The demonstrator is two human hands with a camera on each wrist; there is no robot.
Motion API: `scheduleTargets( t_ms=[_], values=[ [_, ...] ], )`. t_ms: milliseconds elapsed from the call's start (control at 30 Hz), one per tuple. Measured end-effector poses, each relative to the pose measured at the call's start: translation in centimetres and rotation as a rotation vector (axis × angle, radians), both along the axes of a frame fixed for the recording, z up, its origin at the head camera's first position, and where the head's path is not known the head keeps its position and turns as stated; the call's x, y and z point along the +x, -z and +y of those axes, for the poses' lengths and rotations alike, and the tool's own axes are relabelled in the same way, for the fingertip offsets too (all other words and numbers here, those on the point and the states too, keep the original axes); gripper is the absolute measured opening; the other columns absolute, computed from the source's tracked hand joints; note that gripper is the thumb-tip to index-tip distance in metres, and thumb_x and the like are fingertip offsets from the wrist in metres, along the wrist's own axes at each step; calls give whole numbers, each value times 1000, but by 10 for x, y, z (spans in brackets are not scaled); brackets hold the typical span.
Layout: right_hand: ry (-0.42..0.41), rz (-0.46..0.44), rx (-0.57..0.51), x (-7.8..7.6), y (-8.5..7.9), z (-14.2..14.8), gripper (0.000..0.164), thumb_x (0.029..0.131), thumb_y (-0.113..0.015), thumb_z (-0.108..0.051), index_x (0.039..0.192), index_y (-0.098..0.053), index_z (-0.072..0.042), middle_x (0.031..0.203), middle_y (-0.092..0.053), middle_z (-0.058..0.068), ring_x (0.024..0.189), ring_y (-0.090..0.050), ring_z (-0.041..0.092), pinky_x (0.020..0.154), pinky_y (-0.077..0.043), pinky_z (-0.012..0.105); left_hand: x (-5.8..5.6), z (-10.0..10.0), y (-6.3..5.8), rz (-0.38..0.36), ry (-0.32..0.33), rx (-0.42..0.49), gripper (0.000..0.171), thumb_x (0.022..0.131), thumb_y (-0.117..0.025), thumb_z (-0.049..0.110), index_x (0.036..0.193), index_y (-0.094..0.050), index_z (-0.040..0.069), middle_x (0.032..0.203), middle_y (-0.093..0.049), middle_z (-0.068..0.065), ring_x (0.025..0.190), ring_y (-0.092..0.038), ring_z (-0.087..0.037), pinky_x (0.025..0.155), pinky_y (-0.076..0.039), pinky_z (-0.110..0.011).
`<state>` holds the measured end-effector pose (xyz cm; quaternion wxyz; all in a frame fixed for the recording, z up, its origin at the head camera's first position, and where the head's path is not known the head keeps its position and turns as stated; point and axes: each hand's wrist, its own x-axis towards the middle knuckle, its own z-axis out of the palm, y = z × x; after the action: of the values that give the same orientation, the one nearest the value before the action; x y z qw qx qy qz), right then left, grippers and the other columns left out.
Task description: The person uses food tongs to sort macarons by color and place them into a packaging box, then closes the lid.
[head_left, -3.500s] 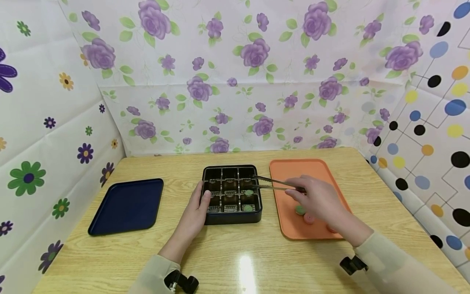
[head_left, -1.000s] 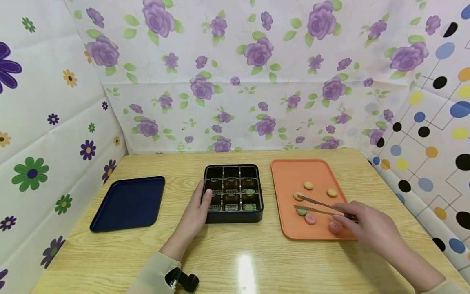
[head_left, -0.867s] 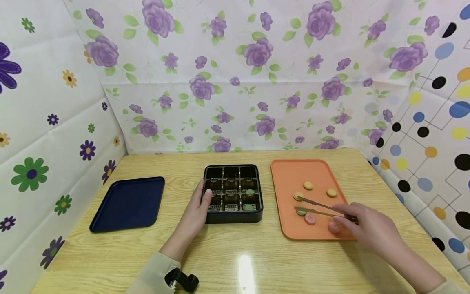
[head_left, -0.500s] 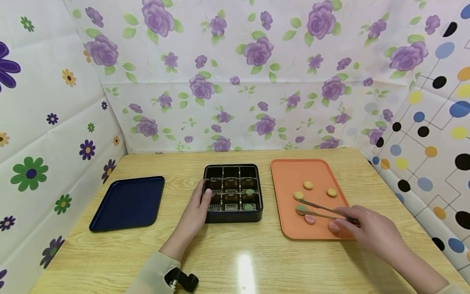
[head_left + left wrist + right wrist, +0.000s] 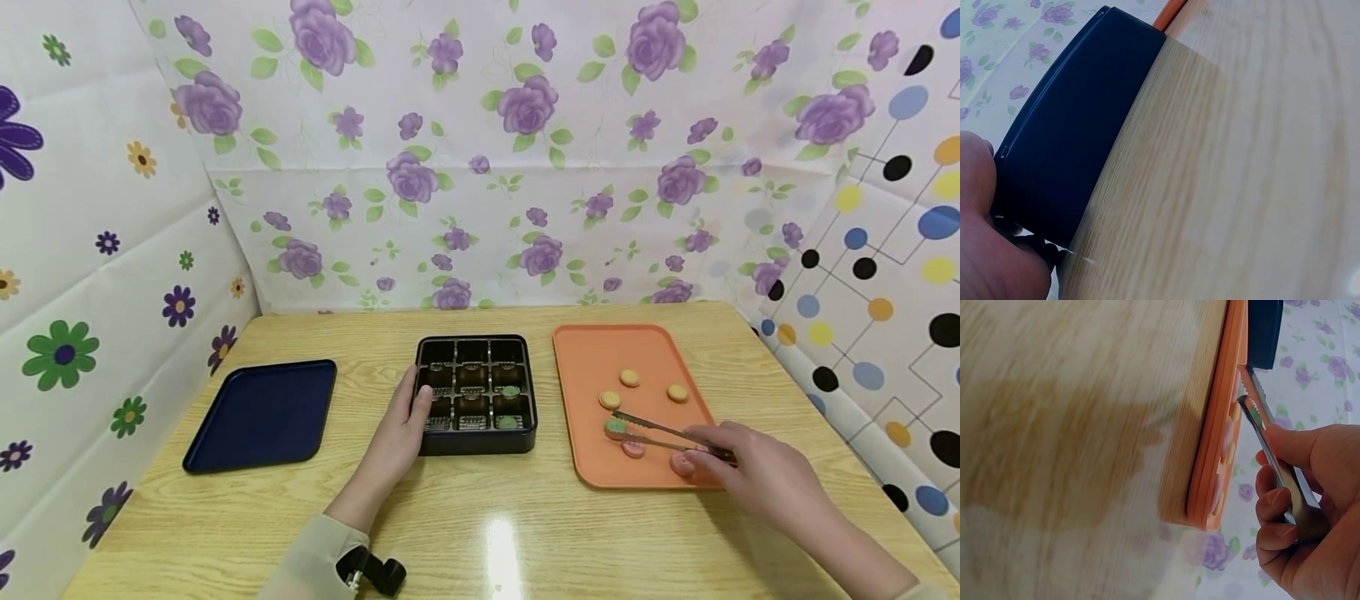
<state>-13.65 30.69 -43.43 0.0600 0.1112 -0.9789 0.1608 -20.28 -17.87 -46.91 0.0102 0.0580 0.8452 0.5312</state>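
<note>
My left hand (image 5: 397, 429) grips the left side of a black box (image 5: 476, 444), thumb over its rim. The box is split into small compartments; in its right column sit two green macarons, one in the middle row (image 5: 511, 392) and one in the front row (image 5: 507, 422). My right hand (image 5: 768, 471) holds metal tongs (image 5: 660, 428) above the orange tray (image 5: 588, 350). Their toothed tips are spread on either side of a green macaron (image 5: 615, 426) on that tray. In the right wrist view, the fingers curl round the tongs (image 5: 1291, 487).
Also on the orange tray are yellow macarons (image 5: 629, 378), one right behind the tongs, and two pink ones (image 5: 633, 450), the right one partly hidden by my thumb. A dark blue tray (image 5: 262, 412) lies at the left. Patterned cloth (image 5: 480, 167) stands behind the wooden table (image 5: 442, 517).
From over the box, my right hand has carried the tongs right to the orange tray. During the last second their tips shifted slightly right, around the green macaron. My left hand stays on the box.
</note>
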Motion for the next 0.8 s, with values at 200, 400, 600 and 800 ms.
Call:
scheduleTargets(
  t_ms=[200,400,600,800],
  values=[
    [-2,12,0,1,-1,1,32,103,-82,-35,129,-84,-17,92,-71,-12,71,-54,11,60,-44,38,-2,-1,1,-8,8,-1,75,121,-34,53,180,-1,20,185,-2,-11,169,-4,-36,133,-11,-64],
    [-3,13,6,1,-2,1,29,102,-83,-36,126,-85,-19,92,-72,-13,73,-58,10,61,-46,38,-2,-1,1,-14,7,-4,74,122,-34,51,180,0,20,185,-2,-10,169,-3,-36,133,-11,-64],
    [-3,10,7,0,-1,2,29,103,-82,-37,125,-85,-19,94,-74,-11,74,-58,10,60,-46,39,-1,0,1,-3,5,-2,74,122,-34,51,180,-1,20,185,-3,-11,169,-4,-37,133,-11,-65],
    [5,0,13,1,-1,2,30,103,-82,-37,126,-85,-17,99,-77,-7,74,-59,11,60,-46,39,1,1,-1,38,1,9,75,122,-34,51,180,-5,15,184,-6,-18,168,-7,-45,129,-13,-72]
  ],
)
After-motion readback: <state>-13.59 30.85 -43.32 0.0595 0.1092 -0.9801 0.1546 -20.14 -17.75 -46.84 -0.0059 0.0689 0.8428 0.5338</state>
